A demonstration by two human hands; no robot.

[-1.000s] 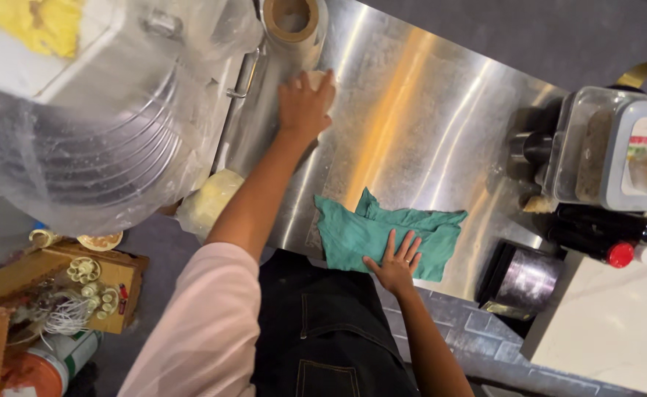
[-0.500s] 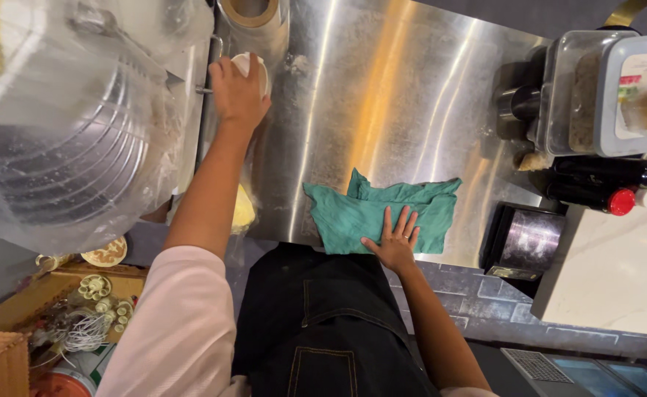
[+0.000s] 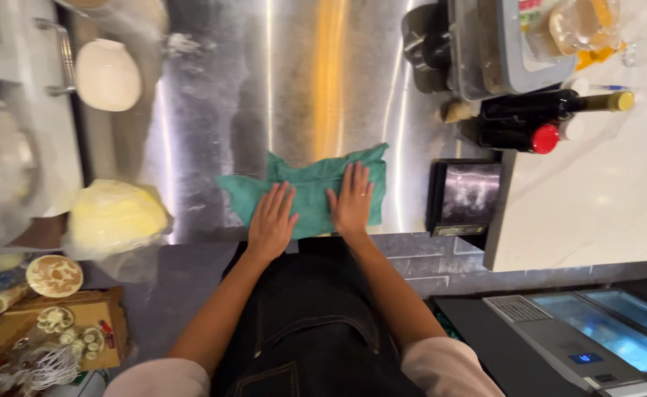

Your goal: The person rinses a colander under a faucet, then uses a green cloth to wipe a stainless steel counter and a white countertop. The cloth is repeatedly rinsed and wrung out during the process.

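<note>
Both hands lie flat on a green cloth spread near the six o'clock edge of the steel table. The left hand presses the cloth's nearer left part, palm down, fingers together and pointing toward twelve o'clock. The right hand rests just beside it at three o'clock, also palm down, fingers slightly spread, a ring on one finger. Neither grip is closed on anything: both are open and flat on the fabric. The cloth is rumpled, with a corner reaching out toward nine o'clock and another toward one o'clock.

At about ten o'clock from the hands, well apart, a pale round dough ball sits next to a metal handle. At nine o'clock, at the table's near edge, lies a yellow lump wrapped in clear film. At three o'clock, near the cloth, stands a dark square box. Beyond it, toward two o'clock, two dark bottles lie on their sides, one with a red cap, one with a gold cap, beside a grey lidded container. A white stone counter runs along the right. Below left, a wire whisk lies on a cardboard box.
</note>
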